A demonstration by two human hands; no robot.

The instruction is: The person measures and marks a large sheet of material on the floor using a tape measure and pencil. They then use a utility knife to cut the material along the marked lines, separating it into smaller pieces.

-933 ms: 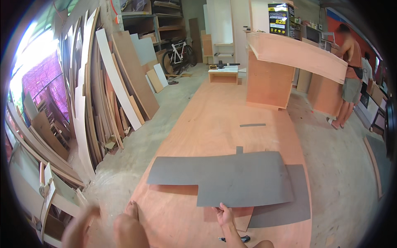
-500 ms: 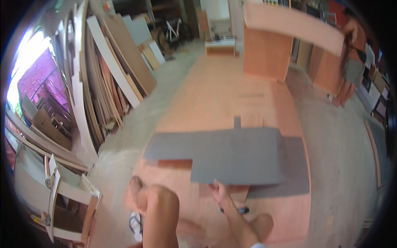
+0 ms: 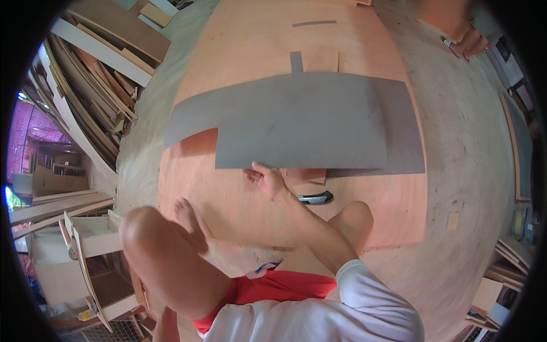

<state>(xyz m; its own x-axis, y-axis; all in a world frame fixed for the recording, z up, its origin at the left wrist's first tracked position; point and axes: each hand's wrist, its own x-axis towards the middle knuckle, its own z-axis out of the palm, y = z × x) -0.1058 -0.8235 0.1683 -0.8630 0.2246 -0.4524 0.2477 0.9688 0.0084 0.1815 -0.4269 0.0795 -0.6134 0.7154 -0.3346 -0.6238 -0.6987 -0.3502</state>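
My right hand [image 3: 265, 178] pinches the near edge of a large grey sheet [image 3: 302, 122], thumb on top and fingers beneath. The sheet's near edge is lifted, and its far part lies over another grey sheet [image 3: 407, 128] that shows at the right. Just right of my right hand, a utility knife [image 3: 316, 198] rests on the wide plywood board [image 3: 364, 219]. Small wooden pieces [image 3: 307, 175] peek out from under the lifted edge. At the lower left only a bit of my left forearm [image 3: 165, 326] shows beside my bent knee; the left hand is out of sight.
A short grey strip [image 3: 296, 61] and a thin strip [image 3: 314, 24] lie farther up the board. Long boards [image 3: 80, 97] lean at the left, above an open wooden cabinet frame [image 3: 97, 256]. Another person's feet [image 3: 467, 47] stand at the far right.
The view has tipped downward, bringing my lap and the utility knife into clearer sight. My right hand still grips the grey sheet's near edge.
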